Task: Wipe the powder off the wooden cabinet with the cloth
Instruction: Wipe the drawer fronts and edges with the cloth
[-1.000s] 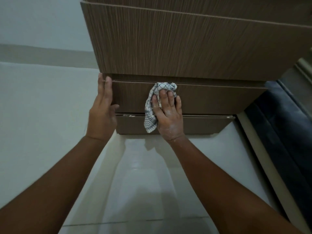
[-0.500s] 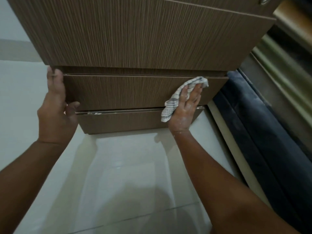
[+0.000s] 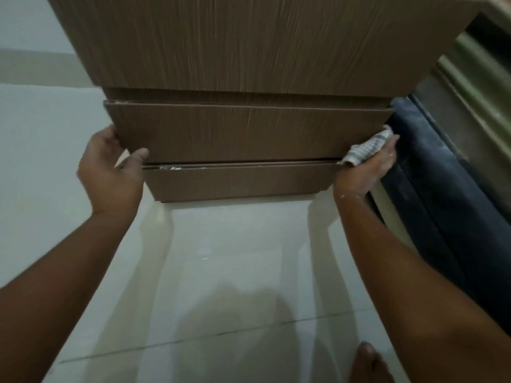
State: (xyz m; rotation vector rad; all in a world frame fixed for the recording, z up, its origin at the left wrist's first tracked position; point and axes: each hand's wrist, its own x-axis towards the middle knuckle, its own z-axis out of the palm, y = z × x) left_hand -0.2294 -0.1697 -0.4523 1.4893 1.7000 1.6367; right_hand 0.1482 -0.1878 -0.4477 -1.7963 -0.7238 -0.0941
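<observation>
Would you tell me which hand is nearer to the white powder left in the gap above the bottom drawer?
Left. The left hand grips the drawer's left end, its thumb just beside the white powder. The right hand presses the checked cloth at the opposite, right end.

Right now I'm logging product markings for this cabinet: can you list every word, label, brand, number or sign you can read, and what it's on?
None: no readable text shows anywhere.
Wooden cabinet and its drawer fronts: wood grain only, no label or brand.
Checked cloth in the right hand: pattern only, no tag visible.
Left hand, floor tiles, dark blue mattress: no print.
</observation>
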